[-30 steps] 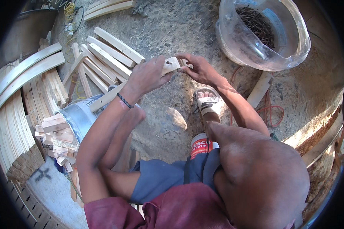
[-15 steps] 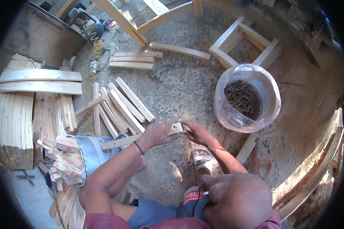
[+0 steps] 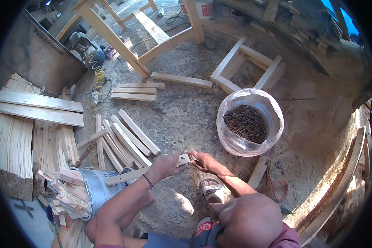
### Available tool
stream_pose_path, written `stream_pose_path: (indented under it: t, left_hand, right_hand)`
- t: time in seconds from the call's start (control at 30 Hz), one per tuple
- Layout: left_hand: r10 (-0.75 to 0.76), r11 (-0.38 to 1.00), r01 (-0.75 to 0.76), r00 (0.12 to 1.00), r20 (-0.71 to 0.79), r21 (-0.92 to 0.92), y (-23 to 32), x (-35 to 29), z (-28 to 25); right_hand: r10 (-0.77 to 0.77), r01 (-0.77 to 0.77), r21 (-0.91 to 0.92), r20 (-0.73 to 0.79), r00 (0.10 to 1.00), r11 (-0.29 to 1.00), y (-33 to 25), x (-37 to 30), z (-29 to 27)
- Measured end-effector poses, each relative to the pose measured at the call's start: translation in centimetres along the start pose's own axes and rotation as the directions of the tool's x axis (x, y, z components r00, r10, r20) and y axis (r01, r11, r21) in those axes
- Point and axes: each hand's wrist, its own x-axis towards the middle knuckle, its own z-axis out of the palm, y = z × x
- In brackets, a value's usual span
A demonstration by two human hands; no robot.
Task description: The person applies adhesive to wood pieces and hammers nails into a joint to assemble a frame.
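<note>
My left hand point(image 3: 163, 166) is closed around a narrow wooden strip point(image 3: 126, 177) near its right end, where a dark round hole shows. From there the strip slants down to the left, with a second dark spot near its far end, and passes over the rim area of a metal bucket point(image 3: 98, 186). The fingers of my right hand point(image 3: 204, 161) are closed about the strip's right tip; whether they also pinch something small is hidden. A dark bracelet point(image 3: 148, 180) circles my left wrist.
Several wooden bars point(image 3: 130, 134) lie ahead to the left. Stacked boards point(image 3: 13, 144) stand far left. A clear plastic-lined tub point(image 3: 275, 132) holds many rusty nails or screws point(image 3: 246, 123). Wooden frames point(image 3: 227, 64) lie beyond it. An orange cord point(image 3: 277, 194) coils at right.
The whole view has tilted up, so the scene sits lower and slightly left. Both hands stay at the strip's right end, the right fingers drawn in closer around its tip.
</note>
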Motion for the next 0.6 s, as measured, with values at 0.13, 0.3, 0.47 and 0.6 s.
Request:
stream_pose_path:
  t: [0.13, 0.3, 0.47, 0.6]
  left_hand:
    - [0.031, 0.998, -0.029, 0.998, -0.053, 0.049, -0.4, -0.2, 0.3]
    - [0.014, 0.999, -0.012, 0.999, -0.029, 0.052, -0.6, 0.5, 0.9]
    - [0.048, 0.998, -0.046, 0.998, -0.048, 0.038, -0.6, -0.4, 1.8]
    - [-0.019, 0.998, 0.018, 1.0, 0.021, 0.056, 0.8, -0.4, 0.9]
  right_hand:
    - [-0.003, 0.002, 0.025, 0.023, 1.0, 1.0, 0.0, 0.4, 0.0]
    - [-0.084, 0.096, 0.174, -0.074, 0.994, 0.98, 1.5, 0.5, 0.3]
    - [-0.032, 0.033, 0.131, -0.01, 0.999, 0.991, -0.1, -0.3, -0.3]
    - [0.0, 0.007, 0.167, -0.041, 0.999, 0.986, -1.2, -0.9, -0.5]
